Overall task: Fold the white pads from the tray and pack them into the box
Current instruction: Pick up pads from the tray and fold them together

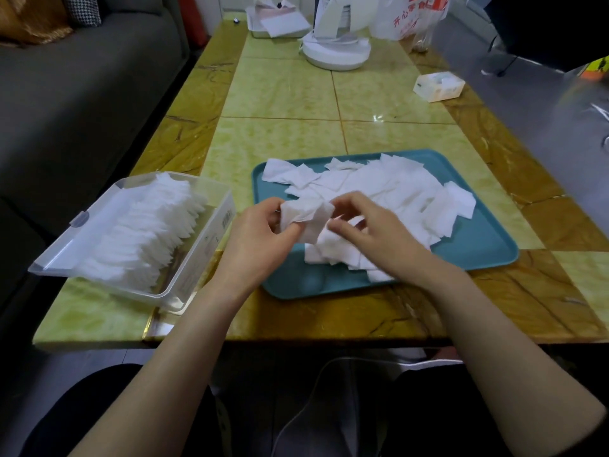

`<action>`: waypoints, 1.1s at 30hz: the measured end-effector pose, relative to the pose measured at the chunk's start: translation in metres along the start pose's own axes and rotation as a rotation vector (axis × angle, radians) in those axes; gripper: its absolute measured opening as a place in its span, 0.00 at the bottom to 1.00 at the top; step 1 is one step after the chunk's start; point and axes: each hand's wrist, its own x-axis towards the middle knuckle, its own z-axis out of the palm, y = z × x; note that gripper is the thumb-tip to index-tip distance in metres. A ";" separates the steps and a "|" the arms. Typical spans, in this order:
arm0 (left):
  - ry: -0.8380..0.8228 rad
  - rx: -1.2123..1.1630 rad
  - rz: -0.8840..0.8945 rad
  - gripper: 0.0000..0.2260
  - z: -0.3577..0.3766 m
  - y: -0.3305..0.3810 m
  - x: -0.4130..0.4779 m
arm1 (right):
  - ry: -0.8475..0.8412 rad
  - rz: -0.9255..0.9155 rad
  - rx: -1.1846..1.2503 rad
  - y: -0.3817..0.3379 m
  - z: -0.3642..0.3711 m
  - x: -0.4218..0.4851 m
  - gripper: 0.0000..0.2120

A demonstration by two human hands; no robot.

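partly folded pad [306, 215] pinched by left hand [257, 240] and right hand [372, 232], long axis running hand to hand; box [201, 255] outside left hand

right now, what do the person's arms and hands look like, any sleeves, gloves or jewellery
Both are bare: the left hand and right hand wear no gloves, and no ring, watch or bracelet shows. The forearms are uncovered too, with no sleeve in view.
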 end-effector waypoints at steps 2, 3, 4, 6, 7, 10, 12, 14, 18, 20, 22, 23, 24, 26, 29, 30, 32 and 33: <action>-0.004 0.018 0.010 0.02 0.001 0.001 -0.001 | 0.108 0.012 -0.115 0.014 -0.024 0.000 0.14; -0.009 0.024 0.012 0.02 0.003 0.002 -0.002 | 0.127 0.053 -0.212 0.024 -0.036 -0.001 0.17; -0.012 0.028 0.013 0.01 0.004 0.002 -0.002 | 0.095 0.114 -0.314 0.033 -0.044 -0.003 0.20; -0.023 0.034 0.015 0.02 0.007 0.002 -0.001 | -0.058 0.250 -0.468 0.046 -0.051 -0.011 0.27; -0.025 0.036 0.015 0.03 0.008 0.002 -0.001 | -0.123 0.298 -0.496 0.052 -0.051 -0.014 0.29; -0.005 0.058 0.025 0.05 0.013 0.006 -0.001 | -0.060 0.301 -0.481 0.057 -0.047 -0.020 0.20; 0.007 0.066 0.025 0.05 0.016 0.009 -0.001 | 0.039 0.292 -0.511 0.058 -0.048 -0.018 0.08; 0.003 0.062 0.009 0.04 0.019 0.011 0.001 | 0.153 0.289 -0.527 0.060 -0.050 -0.018 0.07; 0.043 0.009 -0.053 0.03 0.016 0.008 0.004 | 0.575 0.029 -0.277 0.045 -0.050 -0.018 0.06; 0.076 -0.020 -0.078 0.04 0.012 0.006 0.007 | 0.704 -0.112 -0.245 0.036 -0.048 -0.017 0.04; 0.102 -0.037 -0.090 0.03 0.008 0.007 0.008 | 0.730 -0.191 -0.257 0.030 -0.041 -0.014 0.04; 0.111 -0.047 -0.095 0.03 0.007 0.007 0.008 | 0.723 -0.213 -0.273 0.027 -0.036 -0.012 0.04; 0.116 -0.055 -0.096 0.02 0.007 0.008 0.008 | 0.710 -0.229 -0.291 0.025 -0.031 -0.009 0.04; 0.113 -0.053 -0.100 0.01 0.006 0.007 0.005 | 0.658 -0.254 -0.328 0.022 -0.020 -0.003 0.04; 0.101 -0.048 -0.104 0.01 0.004 0.005 0.005 | 0.495 -0.290 -0.415 0.024 -0.004 0.004 0.03; 0.100 -0.048 -0.106 0.01 0.003 0.004 0.005 | 0.441 -0.289 -0.443 0.026 0.001 0.006 0.04; 0.103 -0.049 -0.104 0.02 0.002 0.003 0.005 | 0.395 -0.263 -0.452 0.027 0.007 0.008 0.04; 0.101 -0.051 -0.105 0.02 0.002 0.003 0.005 | 0.401 -0.251 -0.433 0.027 0.008 0.009 0.04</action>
